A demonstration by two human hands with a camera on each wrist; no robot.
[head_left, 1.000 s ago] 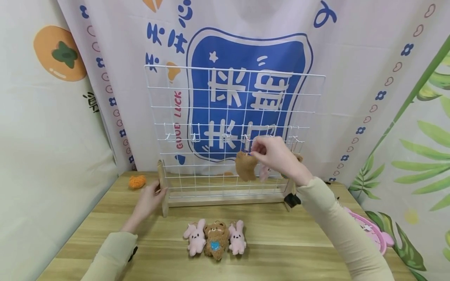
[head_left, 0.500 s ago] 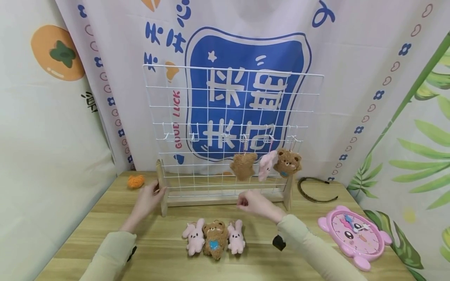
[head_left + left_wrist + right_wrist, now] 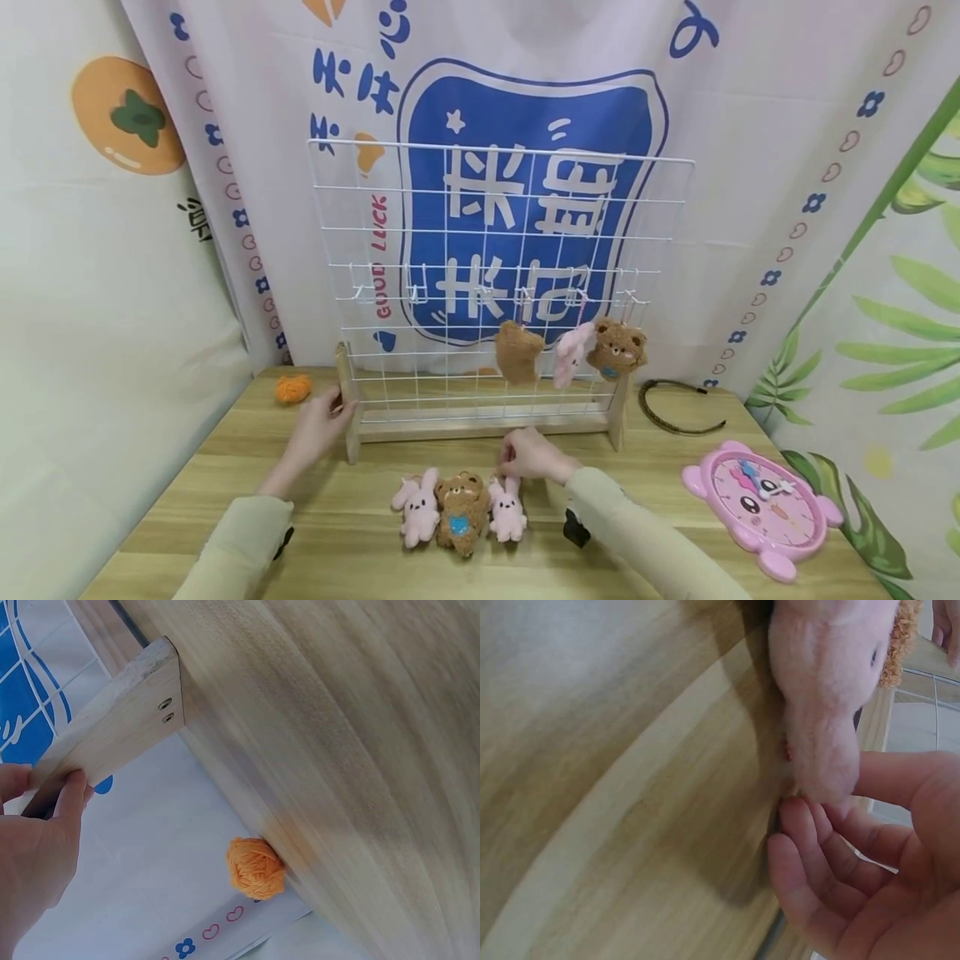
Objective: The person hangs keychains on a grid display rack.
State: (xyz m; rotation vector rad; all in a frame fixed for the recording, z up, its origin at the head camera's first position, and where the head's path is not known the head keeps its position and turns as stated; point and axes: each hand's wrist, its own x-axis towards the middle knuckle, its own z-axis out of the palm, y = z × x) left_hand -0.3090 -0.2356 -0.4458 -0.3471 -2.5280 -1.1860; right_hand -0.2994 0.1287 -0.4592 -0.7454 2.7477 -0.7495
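My left hand [image 3: 322, 421] grips the left wooden post [image 3: 112, 712] of a stand that holds a white wire grid [image 3: 480, 233]. Down on the table, my right hand [image 3: 536, 456] is at the ears of a pink bunny plush [image 3: 507, 512]; in the right wrist view its thumb and curled fingers [image 3: 799, 817] close round the ear tip. A brown bear plush [image 3: 461, 515] with a blue patch and another pink bunny plush [image 3: 418, 512] lie beside that bunny. From hooks on the grid hang a turned bear plush [image 3: 517, 354], a pink bunny [image 3: 572, 357] and a front-facing bear [image 3: 617, 348].
An orange yarn ball [image 3: 292, 388] lies left of the stand, near the table's back edge. To the right are a dark headband [image 3: 660, 412] and a pink animal-shaped clock [image 3: 768, 508]. More white hooks [image 3: 415, 292] sit along the grid's left half. Printed cloth hangs behind.
My right hand has let go of the turned bear at the grid, then come down to the right-hand bunny on the table. The left hand stays on the post.
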